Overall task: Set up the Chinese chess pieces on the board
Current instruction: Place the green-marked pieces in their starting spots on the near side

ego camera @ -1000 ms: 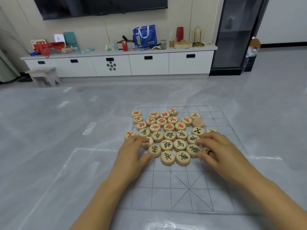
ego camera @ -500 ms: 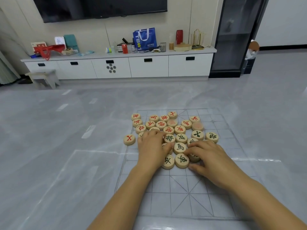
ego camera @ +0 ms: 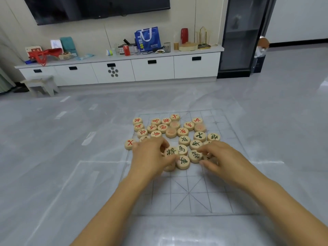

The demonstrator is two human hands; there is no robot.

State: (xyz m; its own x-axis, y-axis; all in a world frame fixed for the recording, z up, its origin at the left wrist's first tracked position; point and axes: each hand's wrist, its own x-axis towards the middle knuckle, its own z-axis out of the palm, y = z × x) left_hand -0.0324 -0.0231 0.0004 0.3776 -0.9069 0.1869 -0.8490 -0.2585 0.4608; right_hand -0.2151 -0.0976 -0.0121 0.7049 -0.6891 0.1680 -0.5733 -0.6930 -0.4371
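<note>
In the head view, wooden chess pieces (ego camera: 182,131) lay clustered mid-frame on the far half of the clear board (ego camera: 195,201) on the floor (ego camera: 71,157). The left hand (ego camera: 150,157) pinched a green-lettered piece (ego camera: 171,151). The right hand (ego camera: 223,160) curled over neighbouring pieces, and I could not tell whether it gripped any.

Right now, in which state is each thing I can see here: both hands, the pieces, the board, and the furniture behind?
Left hand, pinches a green-marked piece.
Right hand, fingers curled over pieces; grip unclear.
Chess pieces, bunched together mid-board, not arranged.
Lone red piece, apart, at the board's left edge.
Board, lies flat, near half bare.
Drawers, closed.
Television, screen dark.
</note>
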